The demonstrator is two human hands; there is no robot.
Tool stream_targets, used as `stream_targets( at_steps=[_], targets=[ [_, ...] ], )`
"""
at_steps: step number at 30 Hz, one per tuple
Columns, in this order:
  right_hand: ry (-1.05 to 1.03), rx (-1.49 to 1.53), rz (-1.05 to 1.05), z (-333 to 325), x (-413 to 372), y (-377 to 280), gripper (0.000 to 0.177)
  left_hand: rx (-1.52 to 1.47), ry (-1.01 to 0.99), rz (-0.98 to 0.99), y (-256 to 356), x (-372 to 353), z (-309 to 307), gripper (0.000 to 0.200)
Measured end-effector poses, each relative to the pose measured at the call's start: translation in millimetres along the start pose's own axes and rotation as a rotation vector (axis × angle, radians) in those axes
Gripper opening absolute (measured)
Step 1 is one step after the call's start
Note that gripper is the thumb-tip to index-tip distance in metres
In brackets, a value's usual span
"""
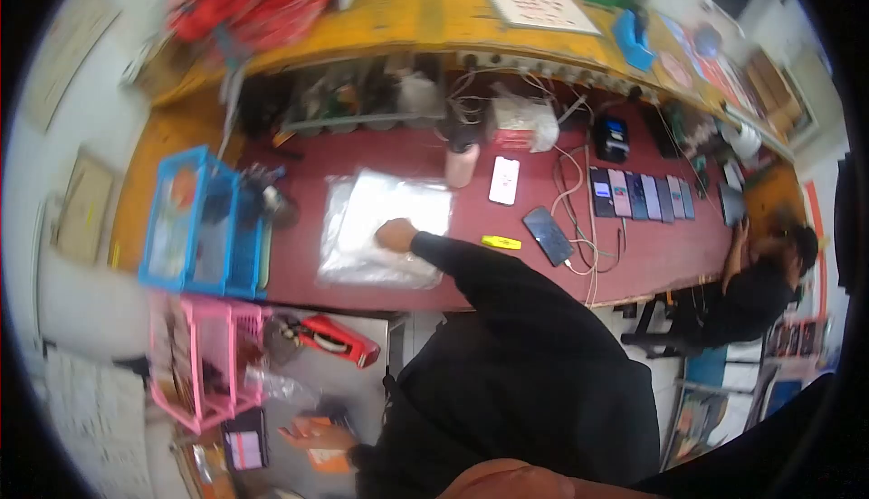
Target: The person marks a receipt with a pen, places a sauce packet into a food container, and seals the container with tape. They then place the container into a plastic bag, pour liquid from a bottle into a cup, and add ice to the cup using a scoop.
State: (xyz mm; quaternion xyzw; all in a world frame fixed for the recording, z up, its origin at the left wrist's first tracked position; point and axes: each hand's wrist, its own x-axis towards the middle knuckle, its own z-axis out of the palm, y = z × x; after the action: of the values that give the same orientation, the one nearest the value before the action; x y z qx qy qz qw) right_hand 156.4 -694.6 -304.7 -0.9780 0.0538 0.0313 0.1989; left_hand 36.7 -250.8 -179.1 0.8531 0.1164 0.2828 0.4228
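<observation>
We record our right hand (394, 235) upon clear plastic bags (380, 268), our left hand (319, 436) at an orange item (329, 460), both grips indeterminable.

And here on the dark red worktop (380, 151), a loose stack of clear, shiny plastic sleeves (348, 259) lies flat near the front edge, towards the left end, glare whitening its top, sheets slightly askew, margins crinkled. Over at the grey side table (348, 386), there's a small, flat orange piece (331, 461), blurred; whether it's resting or raised is unclear.
</observation>
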Motion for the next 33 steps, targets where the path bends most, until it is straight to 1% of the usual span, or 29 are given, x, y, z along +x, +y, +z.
stream_targets(
  at_steps=[1,2,3,4,5,7,8,12,15,17,21,22,23,25,27,29,31,33],
  targets=[
    [0.085,-0.094,-0.159,10.0,5.7,3.5,0.015,-0.008,-0.009,0.030,11.6,-0.7,14.4,0.051],
    [0.114,-0.064,-0.224,6.3,0.4,1.1,0.013,0.001,-0.036,0.096,23.5,-2.2,24.9,0.049],
    [0.153,-0.005,-0.236,11.1,-1.6,2.3,0.012,0.013,-0.061,0.157,35.9,-5.3,32.3,0.048],
    [0.134,-0.040,-0.187,16.7,0.7,3.6,0.012,0.018,-0.085,0.214,46.4,-10.0,40.2,0.046],
    [0.145,-0.032,-0.095,20.3,2.6,5.2,0.011,0.022,-0.109,0.270,56.8,-14.8,48.1,0.045],
    [0.145,0.085,-0.151,9.6,1.3,10.8,0.010,-0.003,-0.132,0.315,63.0,-24.8,57.8,0.045],
    [0.119,0.065,-0.153,3.0,-3.8,7.5,0.011,-0.016,-0.144,0.314,60.7,-29.2,58.2,0.044],
    [0.177,-0.004,-0.068,14.7,1.4,3.3,0.011,-0.079,-0.188,0.241,29.8,-39.0,49.6,0.043],
    [0.218,-0.040,-0.006,15.2,1.9,-0.4,0.010,-0.096,-0.244,0.162,34.2,-42.6,44.3,0.042],
    [0.388,0.032,0.021,15.2,-9.5,-5.5,0.009,-0.080,-0.289,0.113,43.0,-39.4,38.1,0.041],
    [0.723,0.234,0.142,-6.7,-20.2,-26.6,0.010,-0.321,-0.424,0.006,3.5,-39.3,54.9,0.036],
    [0.860,0.375,0.170,-20.7,-20.0,-34.1,0.011,-0.397,-0.459,0.000,-1.0,-40.3,64.8,0.035],
    [0.884,0.589,0.167,-39.4,-25.2,-41.5,0.011,-0.469,-0.490,-0.002,-1.8,-42.0,72.6,0.034],
    [0.895,1.044,0.149,-80.7,-31.1,-66.4,0.014,-0.593,-0.615,-0.087,22.9,-46.8,92.6,0.032],
    [0.969,1.245,0.098,-125.1,-47.2,-92.0,0.015,-0.553,-0.794,0.014,40.7,-50.5,116.3,0.040],
    [0.884,1.803,-0.049,-139.9,-61.5,-91.8,0.017,-0.657,-1.076,-0.371,79.9,-60.1,135.9,0.051],
    [0.790,2.135,0.224,-181.2,-110.4,-99.5,0.013,-0.919,-1.200,-0.695,98.8,-77.2,171.7,0.058],
    [0.303,2.559,-0.283,-200.5,-160.1,-63.3,0.011,-1.102,-1.325,-0.850,127.3,-92.2,195.3,0.071]
  ],
)
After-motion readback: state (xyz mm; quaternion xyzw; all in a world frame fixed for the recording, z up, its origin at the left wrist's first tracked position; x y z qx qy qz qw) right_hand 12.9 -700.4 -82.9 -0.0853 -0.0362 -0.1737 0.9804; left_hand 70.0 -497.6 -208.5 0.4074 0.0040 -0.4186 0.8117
